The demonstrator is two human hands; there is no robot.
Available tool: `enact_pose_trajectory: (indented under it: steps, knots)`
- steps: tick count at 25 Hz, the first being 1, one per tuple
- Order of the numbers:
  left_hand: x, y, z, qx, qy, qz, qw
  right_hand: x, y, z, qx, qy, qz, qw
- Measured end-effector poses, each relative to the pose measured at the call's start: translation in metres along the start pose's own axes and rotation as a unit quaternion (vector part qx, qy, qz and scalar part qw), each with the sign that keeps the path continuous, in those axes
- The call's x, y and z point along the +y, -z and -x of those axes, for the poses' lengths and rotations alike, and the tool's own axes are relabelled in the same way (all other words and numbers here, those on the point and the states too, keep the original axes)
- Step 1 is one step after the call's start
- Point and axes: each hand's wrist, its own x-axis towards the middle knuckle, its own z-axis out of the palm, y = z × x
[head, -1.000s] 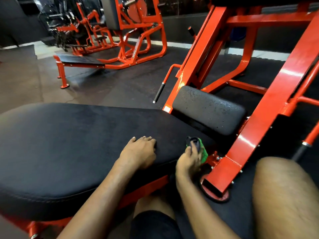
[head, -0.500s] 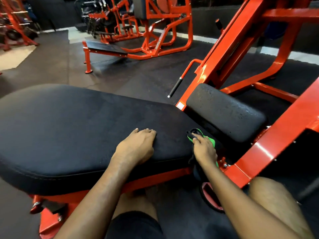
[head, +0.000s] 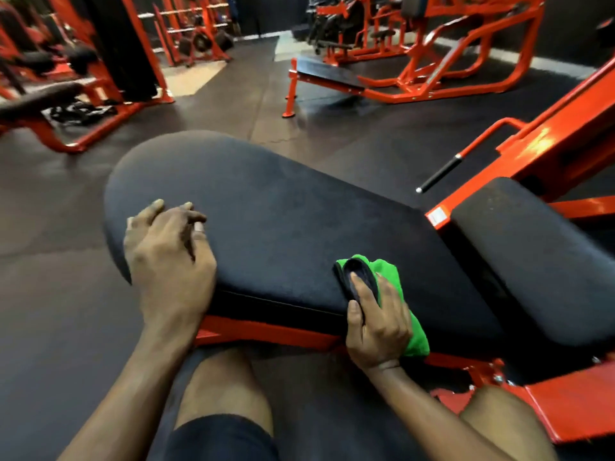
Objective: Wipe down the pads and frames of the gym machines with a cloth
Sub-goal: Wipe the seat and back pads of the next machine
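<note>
A large black back pad [head: 283, 221] lies across the middle of the view on an orange frame [head: 266, 334]. My right hand [head: 376, 324] grips a green cloth [head: 399, 294] with a black edge, held against the pad's near right edge. My left hand [head: 169, 261] rests on the pad's near left end with its fingers loosely bent over the surface. To the right sits a smaller black seat pad [head: 539, 257], next to the slanted orange beam [head: 559, 134].
Dark rubber flooring [head: 60, 311] surrounds the bench. Other orange machines stand at the back right [head: 449, 44] and far left [head: 66, 94]. A black-gripped handle [head: 439, 173] juts out by the beam. My bare knees [head: 226, 387] are below the pad.
The view has swung left and closer. My left hand slid left to the pad's end. My right hand with the cloth rose from beside the frame onto the pad's near edge.
</note>
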Motion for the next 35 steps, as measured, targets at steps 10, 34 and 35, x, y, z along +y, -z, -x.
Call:
enact_pose_trajectory:
  steps: [10,34,35]
  knots:
    - [-0.052,0.008,0.01,-0.028,0.039,-0.054,0.997,-0.061,-0.004,-0.011,0.026,0.012,-0.066,0.997]
    - [-0.162,0.053,-0.003,0.02,0.057,0.232,0.971,-0.219,-0.012,-0.051,-0.088,0.356,0.037,0.93]
    - [-0.164,0.054,-0.002,0.038,0.066,0.23,0.97,-0.234,-0.014,-0.063,-0.111,0.384,0.039,0.916]
